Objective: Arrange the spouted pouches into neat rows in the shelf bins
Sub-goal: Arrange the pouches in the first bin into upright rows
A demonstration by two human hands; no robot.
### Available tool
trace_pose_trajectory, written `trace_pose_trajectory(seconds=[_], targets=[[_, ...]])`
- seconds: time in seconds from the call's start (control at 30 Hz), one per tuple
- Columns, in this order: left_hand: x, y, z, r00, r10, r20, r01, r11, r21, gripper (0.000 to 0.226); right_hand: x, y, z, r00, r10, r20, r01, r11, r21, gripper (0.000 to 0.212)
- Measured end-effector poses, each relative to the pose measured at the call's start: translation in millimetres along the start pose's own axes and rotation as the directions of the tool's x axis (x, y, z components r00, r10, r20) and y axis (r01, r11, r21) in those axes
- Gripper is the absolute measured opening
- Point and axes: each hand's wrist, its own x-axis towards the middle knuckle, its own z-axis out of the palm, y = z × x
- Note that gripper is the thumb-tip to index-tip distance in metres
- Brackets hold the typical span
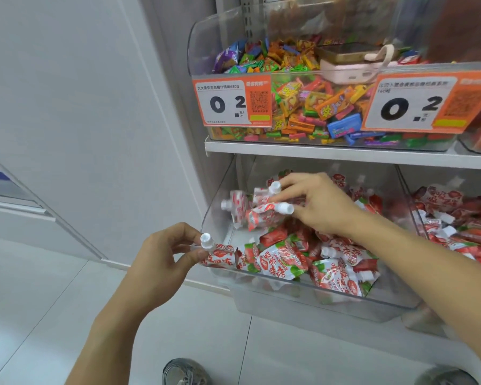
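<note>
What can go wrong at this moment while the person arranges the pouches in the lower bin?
1. The right hand pinches several pouches by their caps above the bin; one may slip out.
2. The left hand holds one pouch at the bin's left front corner; it could fall to the floor.

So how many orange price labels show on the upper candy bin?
2. One price label is on the left of the upper bin front; the other is on its right. A third orange patch at the frame's right edge may be another, mostly cut off.
</note>
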Motion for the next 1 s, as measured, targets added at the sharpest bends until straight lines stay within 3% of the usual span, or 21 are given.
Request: trace_pose_trajectory(seconds=[0.07, 0.17, 0.2, 0.3, 0.37, 0.47, 0.53, 0.6, 0.77, 0.83, 0.9, 1.0], targets=[[0.0, 1.3, 0.8, 1.000, -0.006, -0.004, 0.006, 1.000, -0.018, 0.010, -8.8, -1.9, -23.4, 1.000, -0.021, -0.021, 0.018, 0.992, -0.122, 0.035], [0.4, 4.3, 1.1, 1.000, -0.007, -0.008, 0.007, 1.000, -0.013, 0.011, -18.4, -12.8, -45.3, 0.933, 0.161, 0.323, 0.045, 0.836, -0.547, 0.036], [0.0, 4.8, 0.2, 1.000, -0.003, -0.008, 0.003, 1.000, -0.007, 0.013, -20.1, -16.9, -45.2, 0.902, 0.208, 0.379, 0.072, 0.792, -0.606, 0.036], [-2.5, 5.4, -5.9, 1.000, 0.025, 0.005, -0.024, 1.000, -0.017, 0.018, -10.9, -35.4, -30.0, 0.943, 0.039, 0.330, 0.115, 0.893, -0.434, 0.022], [-5.0, 4.8, -10.7, 1.000, 0.031, -0.001, -0.031, 0.999, -0.030, 0.023, 7.2, -44.7, -10.1, 0.935, -0.005, 0.354, 0.117, 0.948, -0.295, 0.022], [-6.6, 0.4, -18.2, 1.000, 0.009, -0.029, -0.010, 0.999, -0.044, 0.024, 35.4, -46.6, 32.5, 0.863, 0.017, 0.505, 0.070, 0.986, -0.154, 0.051], [-7.4, -3.5, -21.1, 0.999, -0.007, -0.043, 0.005, 0.998, -0.055, 0.023, 47.8, -37.8, 59.6, 0.819, 0.042, 0.573, 0.080, 0.979, -0.186, 0.079], [-7.9, -6.8, -21.5, 0.998, -0.022, -0.055, 0.019, 0.998, -0.064, 0.019, 54.7, -23.9, 77.3, 0.797, 0.074, 0.600, 0.116, 0.955, -0.273, 0.089], [-5.5, -9.5, -17.5, 0.997, -0.034, -0.074, 0.026, 0.995, -0.096, 0.014, 59.1, -8.9, 80.0, 0.860, -0.028, 0.510, 0.279, 0.861, -0.424, 0.040], [-5.3, -7.5, -15.2, 0.996, -0.037, -0.077, 0.030, 0.995, -0.100, 0.013, 53.6, -6.0, 78.0, 0.861, -0.070, 0.503, 0.291, 0.880, -0.376, 0.023], [-5.7, -5.4, -13.6, 0.996, -0.037, -0.078, 0.029, 0.995, -0.093, 0.012, 44.6, -5.7, 77.3, 0.861, -0.079, 0.503, 0.233, 0.940, -0.251, 0.030], [-5.4, -4.4, -13.1, 0.996, -0.037, -0.083, 0.030, 0.996, -0.087, 0.012, 40.1, -10.8, 73.1, 0.917, -0.068, 0.393, 0.131, 0.982, -0.134, 0.031]])
